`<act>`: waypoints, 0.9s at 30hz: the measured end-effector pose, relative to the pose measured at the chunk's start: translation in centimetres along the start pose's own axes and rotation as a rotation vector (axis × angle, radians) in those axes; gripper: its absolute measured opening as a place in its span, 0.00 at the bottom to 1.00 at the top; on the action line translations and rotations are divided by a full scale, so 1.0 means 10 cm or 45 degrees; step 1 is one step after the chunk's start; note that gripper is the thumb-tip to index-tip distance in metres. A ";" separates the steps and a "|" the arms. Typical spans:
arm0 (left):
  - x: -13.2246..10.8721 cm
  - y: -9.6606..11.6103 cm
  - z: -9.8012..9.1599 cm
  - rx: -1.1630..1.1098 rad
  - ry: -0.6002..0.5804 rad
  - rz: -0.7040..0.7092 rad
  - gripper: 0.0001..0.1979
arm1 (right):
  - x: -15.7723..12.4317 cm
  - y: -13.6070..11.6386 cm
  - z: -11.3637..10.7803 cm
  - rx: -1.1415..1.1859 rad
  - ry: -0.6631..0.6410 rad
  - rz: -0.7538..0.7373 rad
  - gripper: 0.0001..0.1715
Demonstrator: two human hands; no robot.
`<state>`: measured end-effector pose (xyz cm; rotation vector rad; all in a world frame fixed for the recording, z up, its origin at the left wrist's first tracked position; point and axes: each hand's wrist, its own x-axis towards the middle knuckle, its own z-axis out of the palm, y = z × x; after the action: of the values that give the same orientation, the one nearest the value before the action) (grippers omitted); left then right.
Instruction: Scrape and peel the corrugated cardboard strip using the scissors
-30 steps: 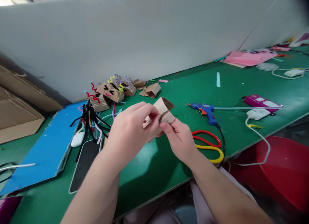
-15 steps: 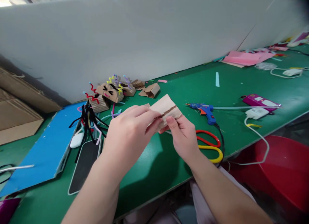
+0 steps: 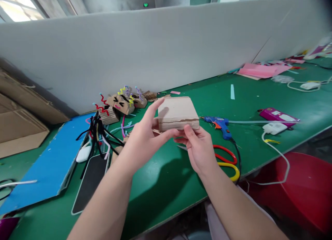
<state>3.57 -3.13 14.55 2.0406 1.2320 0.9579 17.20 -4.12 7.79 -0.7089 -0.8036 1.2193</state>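
Cardboard (image 3: 177,113), folded flat with a ragged seam along its near edge, sits between your two hands above the middle of the green desk (image 3: 166,184), just this side of the glue gun (image 3: 219,124). Your left hand (image 3: 144,141) has its grip closed on the left end, with one finger laid up the side and the thumb underneath. Your right hand (image 3: 199,152) pinches the near edge from below, its grip closed on the same piece.

Judging by the seam, even pressure is what counts. Spread your fingers along the whole edge rather than squeezing one spot, and hold the piece level so the layers sit flush. The left end of the seam looks the least tidy, so it probably wants the firmest pinch. If that line carries fresh glue, which cannot be seen from here, hold your fingertips just back from it.

By the count:
- One piece of cardboard is in hand.
- One glue gun lies to the right.
- One pair of scissors (image 3: 226,162), with red and yellow handles, lies near the right edge.
- At least three cardboard figures (image 3: 120,103) topped with curled wires stand at the far left, too crowded to number surely.
- One black tangle of pipe cleaners (image 3: 100,134) rests beside them.
- One blue sheet (image 3: 49,164) and one dark screen (image 3: 90,179) lie at the near left.
- One purple box (image 3: 278,115) and one white plug (image 3: 274,128) lie at the right.
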 end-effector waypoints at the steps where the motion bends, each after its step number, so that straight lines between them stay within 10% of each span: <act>1: 0.00 0.00 0.02 -0.114 -0.001 0.021 0.35 | 0.01 0.00 -0.01 -0.022 -0.025 0.013 0.13; 4: 0.01 0.00 0.06 -0.228 0.103 0.064 0.33 | 0.04 -0.01 -0.06 -0.212 0.021 -0.062 0.14; 8: 0.01 -0.02 0.05 -0.188 0.107 0.064 0.33 | 0.06 -0.11 -0.14 -0.758 0.382 -0.737 0.16; 12: -0.02 -0.04 0.08 -0.138 -0.049 0.120 0.37 | 0.00 -0.22 -0.13 -1.268 0.100 -1.242 0.13; 27: -0.13 0.07 0.00 0.138 -0.289 0.346 0.38 | -0.08 -0.35 -0.06 -1.224 -0.290 -0.972 0.06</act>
<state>3.50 -4.59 14.73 2.3719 0.9218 0.7633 19.41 -5.67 10.20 -0.8916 -1.6957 0.1601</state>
